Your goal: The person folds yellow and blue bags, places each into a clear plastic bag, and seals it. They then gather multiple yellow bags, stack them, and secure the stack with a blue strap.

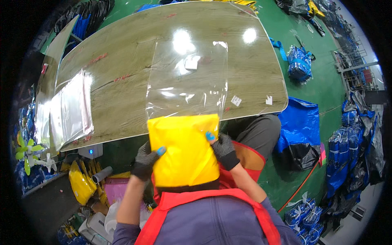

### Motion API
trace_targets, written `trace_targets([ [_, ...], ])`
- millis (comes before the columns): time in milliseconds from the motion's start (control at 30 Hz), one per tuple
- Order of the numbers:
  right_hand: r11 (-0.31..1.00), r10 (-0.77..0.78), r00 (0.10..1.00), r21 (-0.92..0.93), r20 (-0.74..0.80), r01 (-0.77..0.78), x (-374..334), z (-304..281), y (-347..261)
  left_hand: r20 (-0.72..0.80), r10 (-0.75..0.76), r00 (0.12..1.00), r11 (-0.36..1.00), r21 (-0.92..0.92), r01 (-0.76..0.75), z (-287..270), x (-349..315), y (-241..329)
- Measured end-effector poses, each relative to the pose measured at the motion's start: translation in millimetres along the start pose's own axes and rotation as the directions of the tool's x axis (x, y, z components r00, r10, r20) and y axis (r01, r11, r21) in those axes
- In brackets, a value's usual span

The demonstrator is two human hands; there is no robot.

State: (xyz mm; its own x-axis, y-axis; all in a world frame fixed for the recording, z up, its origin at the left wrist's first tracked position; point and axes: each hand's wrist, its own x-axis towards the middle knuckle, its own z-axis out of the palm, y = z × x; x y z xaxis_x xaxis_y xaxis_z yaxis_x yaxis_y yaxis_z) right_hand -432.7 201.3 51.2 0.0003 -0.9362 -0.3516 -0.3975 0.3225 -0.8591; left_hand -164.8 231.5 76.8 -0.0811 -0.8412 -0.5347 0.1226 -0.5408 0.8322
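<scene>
The left hand (143,162), in a dark glove with blue at the thumb, grips the left side of a folded yellow piece (183,151); the right hand (225,150), gloved alike, grips its right side. The piece is held upright between them, in front of the person's chest, at the near edge of a wood-patterned table (118,102). Its top edge overlaps the near end of a clear plastic bag (188,87) lying flat; whether it is inside, I cannot tell. A white paper square (191,63) shows within the bag's outline. Left lies a stack of clear bags (73,108); right, two white labels (236,101). Beyond the table's right side, a blue-and-black bag (299,128) and a blue bundle (299,64) rest on the green floor (267,192).
</scene>
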Motion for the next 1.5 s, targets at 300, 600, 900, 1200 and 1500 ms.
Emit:
trace_targets([
  [300, 0.973, 0.046, 0.992, 0.218, 0.120, -0.072, 1, -14, 14, -0.205, 0.648, 0.734, 0.574, 0.764, -0.294, 16, 7, -4],
  [600, 0.991, 0.053, 0.995, 0.121, 0.079, -0.063, -16, -22, -3, 0.098, 0.673, 0.733, 0.220, 0.920, -0.325, 10, 29, 26],
  [900, 0.893, 0.002, 0.959, 0.431, 0.283, -0.129, -16, -30, 14, -0.172, 0.421, 0.890, 0.886, 0.285, -0.364, -17, 28, -14],
  [1200, 0.942, -0.124, 0.985, 0.325, 0.120, 0.079, -26, -28, 18, -0.078, 0.642, 0.763, 0.502, 0.795, -0.340, -6, 21, -11],
  [1500, 0.971, -0.033, 0.977, 0.237, 0.213, -0.019, -30, -26, 25, -0.118, 0.622, 0.774, 0.521, 0.800, -0.297, -4, 17, -16],
])
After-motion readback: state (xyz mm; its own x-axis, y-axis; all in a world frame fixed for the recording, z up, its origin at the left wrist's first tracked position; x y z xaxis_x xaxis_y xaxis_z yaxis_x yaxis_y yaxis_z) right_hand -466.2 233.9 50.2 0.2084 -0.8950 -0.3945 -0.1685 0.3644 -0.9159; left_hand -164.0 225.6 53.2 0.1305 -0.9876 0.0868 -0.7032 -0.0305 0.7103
